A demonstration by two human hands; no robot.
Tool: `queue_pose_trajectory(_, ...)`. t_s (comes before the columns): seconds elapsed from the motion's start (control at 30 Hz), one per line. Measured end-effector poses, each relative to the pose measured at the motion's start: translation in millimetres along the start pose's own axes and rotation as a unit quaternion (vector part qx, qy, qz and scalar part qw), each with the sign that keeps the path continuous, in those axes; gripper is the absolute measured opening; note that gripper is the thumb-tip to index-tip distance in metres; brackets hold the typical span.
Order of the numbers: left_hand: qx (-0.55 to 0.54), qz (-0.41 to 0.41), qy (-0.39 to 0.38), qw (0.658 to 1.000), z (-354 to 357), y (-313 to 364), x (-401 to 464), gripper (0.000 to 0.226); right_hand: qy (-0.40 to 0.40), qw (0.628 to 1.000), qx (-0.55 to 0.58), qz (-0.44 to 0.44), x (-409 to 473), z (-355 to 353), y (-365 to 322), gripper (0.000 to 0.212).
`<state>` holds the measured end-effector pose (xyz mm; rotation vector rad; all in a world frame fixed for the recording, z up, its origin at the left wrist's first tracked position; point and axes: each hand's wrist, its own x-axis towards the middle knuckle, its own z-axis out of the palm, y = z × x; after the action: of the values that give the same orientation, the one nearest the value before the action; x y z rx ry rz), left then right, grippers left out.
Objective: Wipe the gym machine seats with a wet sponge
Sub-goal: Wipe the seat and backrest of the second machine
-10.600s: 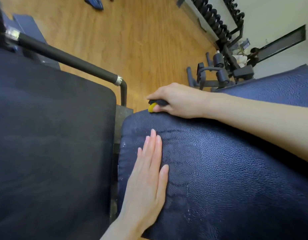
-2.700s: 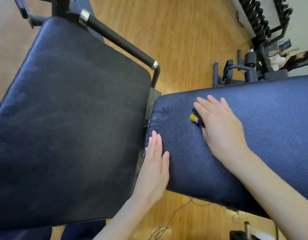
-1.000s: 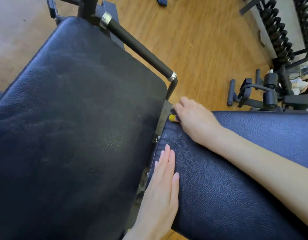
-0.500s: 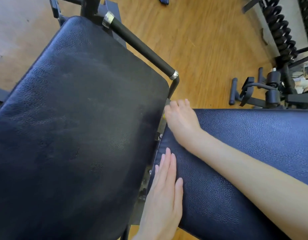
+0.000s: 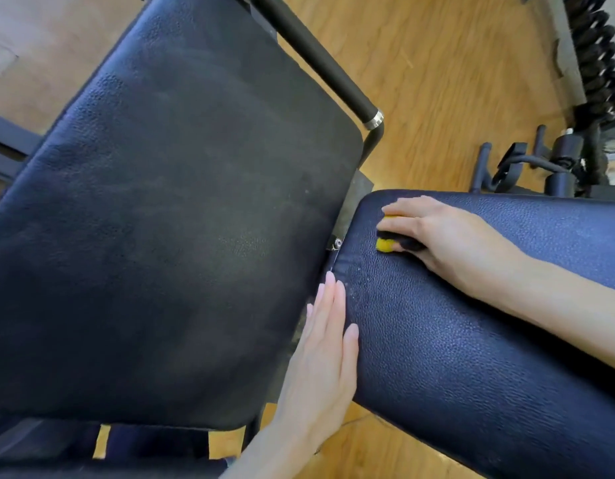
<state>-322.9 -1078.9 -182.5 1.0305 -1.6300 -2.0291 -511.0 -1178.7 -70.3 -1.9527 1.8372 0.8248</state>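
Two dark blue padded seats fill the head view: a wide pad (image 5: pixel 167 219) on the left and a long pad (image 5: pixel 472 340) on the right, with a narrow gap between them. My right hand (image 5: pixel 444 236) presses a yellow and black sponge (image 5: pixel 385 243) onto the long pad near its upper left corner, fingers curled over it. Only the sponge's yellow edge and a dark strip show under the fingers. My left hand (image 5: pixel 323 361) lies flat with straight fingers on the long pad's left edge, beside the gap.
A black padded handle bar (image 5: pixel 320 60) with a silver collar runs along the wide pad's far side. Wooden floor (image 5: pixel 437 81) lies beyond. Dark gym equipment (image 5: pixel 541 164) and a rack of dumbbells (image 5: pixel 596 53) stand at the far right.
My right hand has slid with the sponge from the long pad's far left corner back to the right onto the pad top. The sponge's yellow edge shows again. My left hand stays flat.
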Motion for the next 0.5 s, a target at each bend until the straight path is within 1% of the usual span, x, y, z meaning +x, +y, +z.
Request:
queue_pose_trajectory(0.07, 0.001, -0.003, -0.003, 1.0, 2, -1, 2, 0.059, 0.019, 0.999, -0.013, 0.026, 17, 10, -8, 0.013)
queue_pose_trajectory(0.17, 0.008, -0.003, -0.002, 1.0, 3, 1, 4, 0.063, -0.002, 0.999, -0.049, 0.019, 56, 35, -32, 0.019)
queue_pose_trajectory(0.23, 0.003, -0.009, -0.004, 1.0, 3, 4, 3, 0.063, -0.015, 0.999, -0.046, 0.012, 45, 28, -32, 0.02)
queue_pose_trajectory(0.37, 0.001, -0.024, -0.001, 1.0, 4, 3, 4, 0.06, 0.006, 0.999, -0.03, -0.032, -9, 3, -18, 0.009)
queue_pose_trajectory(0.43, 0.001, -0.024, 0.0, 1.0, 5, 3, 3, 0.063, -0.002, 0.999, -0.045, -0.018, 8, 11, -22, 0.009)
queue_pose_trajectory(0.5, 0.003, -0.022, 0.0, 1.0, 5, 4, 3, 0.066, -0.008, 0.997, -0.078, -0.002, 40, 30, -34, 0.013)
